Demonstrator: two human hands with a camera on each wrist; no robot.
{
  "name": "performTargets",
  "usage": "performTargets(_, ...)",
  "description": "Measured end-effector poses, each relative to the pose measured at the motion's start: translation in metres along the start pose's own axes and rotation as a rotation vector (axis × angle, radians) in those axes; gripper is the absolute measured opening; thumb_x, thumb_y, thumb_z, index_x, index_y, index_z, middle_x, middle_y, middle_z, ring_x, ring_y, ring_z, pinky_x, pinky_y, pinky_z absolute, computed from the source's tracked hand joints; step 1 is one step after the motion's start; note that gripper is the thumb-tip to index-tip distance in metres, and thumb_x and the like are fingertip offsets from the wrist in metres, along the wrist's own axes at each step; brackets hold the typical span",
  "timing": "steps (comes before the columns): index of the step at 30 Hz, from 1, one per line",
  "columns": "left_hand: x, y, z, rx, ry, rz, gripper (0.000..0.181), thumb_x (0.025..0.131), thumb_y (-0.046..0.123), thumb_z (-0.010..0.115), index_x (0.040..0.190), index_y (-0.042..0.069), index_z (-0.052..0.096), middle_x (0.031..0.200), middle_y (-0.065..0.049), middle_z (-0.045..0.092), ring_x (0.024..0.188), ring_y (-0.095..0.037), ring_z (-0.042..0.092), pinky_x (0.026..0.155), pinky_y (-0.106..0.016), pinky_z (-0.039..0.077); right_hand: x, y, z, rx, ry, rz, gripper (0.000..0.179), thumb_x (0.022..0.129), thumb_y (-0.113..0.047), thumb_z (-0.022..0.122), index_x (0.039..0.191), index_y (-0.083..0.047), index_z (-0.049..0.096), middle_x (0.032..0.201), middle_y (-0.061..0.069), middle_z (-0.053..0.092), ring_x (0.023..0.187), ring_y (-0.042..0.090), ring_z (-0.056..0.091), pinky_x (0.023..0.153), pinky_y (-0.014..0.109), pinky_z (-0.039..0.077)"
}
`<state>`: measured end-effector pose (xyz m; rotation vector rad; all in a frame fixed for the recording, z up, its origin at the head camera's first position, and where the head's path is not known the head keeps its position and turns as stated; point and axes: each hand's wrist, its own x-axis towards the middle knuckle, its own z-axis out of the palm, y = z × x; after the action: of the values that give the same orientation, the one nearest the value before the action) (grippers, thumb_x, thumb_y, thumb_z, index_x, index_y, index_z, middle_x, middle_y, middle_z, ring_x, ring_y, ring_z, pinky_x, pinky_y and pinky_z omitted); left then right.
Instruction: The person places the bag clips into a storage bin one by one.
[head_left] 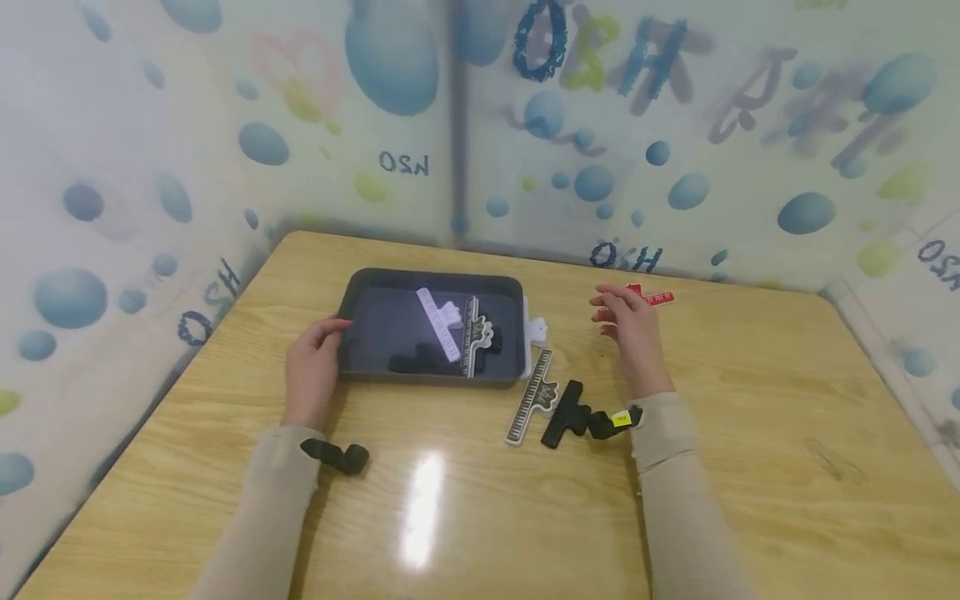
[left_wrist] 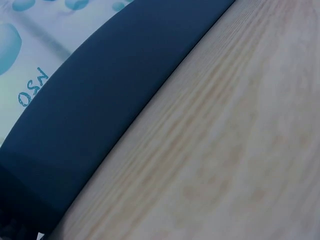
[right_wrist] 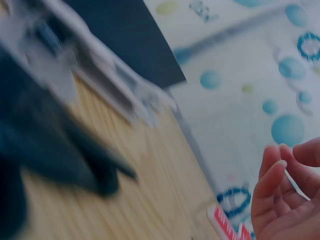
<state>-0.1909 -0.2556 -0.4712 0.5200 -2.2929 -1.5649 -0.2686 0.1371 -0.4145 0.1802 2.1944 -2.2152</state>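
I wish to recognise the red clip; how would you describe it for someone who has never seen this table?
On the wooden table, find the dark tray. To its right, near the table's far edge, the red clip lies partly hidden behind the right hand. Its red colour sets it apart from the white clip, striped clip and black clip nearby.

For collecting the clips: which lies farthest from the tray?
The red clip, near the right hand; white clips, silvery clips and a black clip lie in the tray or closer.
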Motion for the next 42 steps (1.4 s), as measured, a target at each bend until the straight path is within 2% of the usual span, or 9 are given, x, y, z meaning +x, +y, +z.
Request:
performTargets(6,0.001,-0.003,0.000,0.013,0.007,0.013,0.026,0.093,0.021,0.044,0.108,0.013,0.063,0.128,0.003,0.049,0.119,-0.011,0.040,0.096,-0.033,0.031,0.029,0.019,-0.025,-0.114,0.044,0.002,0.043,0.092,-0.036,0.046,0.129,-0.014,0.047,0.123,0.005,0.048,0.104,0.026,0.047,0.080,0.031,0.043)
performTargets(11,0.000,-0.004,0.000,0.018,0.009,0.018,0.026,0.092,0.020,0.044,0.108,0.013,0.064,0.127,0.004,0.049,0.118,-0.011,0.040,0.096,-0.033,0.031,0.046,0.031,-0.040,-0.210,0.065,-0.070,0.049,0.093,-0.039,0.040,0.139,-0.022,0.033,0.134,0.006,0.040,0.100,0.026,0.048,0.080,0.035,0.043)
performTargets(16,-0.003,-0.003,0.003,0.021,0.002,-0.002,0.026,0.093,0.022,0.043,0.107,0.015,0.064,0.129,0.005,0.048,0.120,-0.011,0.038,0.097,-0.034,0.030,0.056,0.032,-0.056,-0.351,0.069,-0.066,0.049,0.094,-0.038,0.037,0.140,-0.023,0.030,0.133,0.007,0.038,0.089,0.022,0.051,0.074,0.026,0.046)
performTargets(19,-0.004,-0.003,0.003,0.017,0.000,-0.009,0.026,0.093,0.023,0.043,0.107,0.015,0.064,0.129,0.006,0.048,0.121,-0.011,0.038,0.098,-0.034,0.030,0.061,0.029,-0.061,-0.529,0.028,-0.083,0.045,0.095,-0.026,0.035,0.140,-0.019,0.031,0.134,0.011,0.037,0.081,0.026,0.054,0.069,0.029,0.048)
performTargets(21,-0.004,-0.004,0.003,0.010,0.005,-0.011,0.026,0.093,0.023,0.043,0.106,0.015,0.064,0.129,0.006,0.048,0.121,-0.010,0.038,0.098,-0.033,0.030,0.064,0.027,-0.062,-0.672,-0.027,-0.099,0.045,0.094,-0.019,0.035,0.139,-0.015,0.032,0.138,0.014,0.032,0.097,0.033,0.052,0.078,0.038,0.044)
performTargets(24,-0.002,-0.004,0.002,0.002,0.012,-0.009,0.026,0.093,0.023,0.043,0.106,0.015,0.065,0.129,0.007,0.048,0.120,-0.009,0.039,0.097,-0.033,0.030,0.068,0.025,-0.061,-0.871,-0.136,-0.142,0.046,0.092,-0.015,0.037,0.138,-0.009,0.033,0.147,0.015,0.014,0.122,0.040,0.032,0.091,0.053,0.031)
performTargets(26,-0.001,-0.004,0.002,-0.002,0.019,-0.005,0.026,0.092,0.023,0.044,0.105,0.016,0.065,0.128,0.007,0.049,0.120,-0.009,0.039,0.097,-0.033,0.031,0.069,0.025,-0.060,-0.941,-0.189,-0.161,0.046,0.092,-0.016,0.039,0.137,-0.006,0.033,0.145,0.019,0.015,0.129,0.041,0.014,0.097,0.057,0.019)
performTargets(32,0.000,-0.004,0.002,0.002,0.030,0.010,0.025,0.092,0.022,0.045,0.104,0.015,0.065,0.127,0.005,0.050,0.119,-0.010,0.041,0.096,-0.033,0.032,0.065,0.024,-0.060,-0.999,-0.187,-0.205,0.046,0.088,-0.007,0.043,0.134,0.000,0.035,0.139,0.025,0.024,0.127,0.042,0.019,0.098,0.057,0.018)
performTargets(42,-0.001,-0.003,0.002,0.009,0.032,0.019,0.025,0.092,0.023,0.044,0.104,0.015,0.065,0.126,0.004,0.050,0.119,-0.011,0.041,0.096,-0.034,0.032,0.058,0.023,-0.069,-1.026,-0.115,-0.118,0.049,0.089,-0.007,0.042,0.136,0.000,0.031,0.137,0.026,0.029,0.125,0.043,0.023,0.096,0.057,0.021)
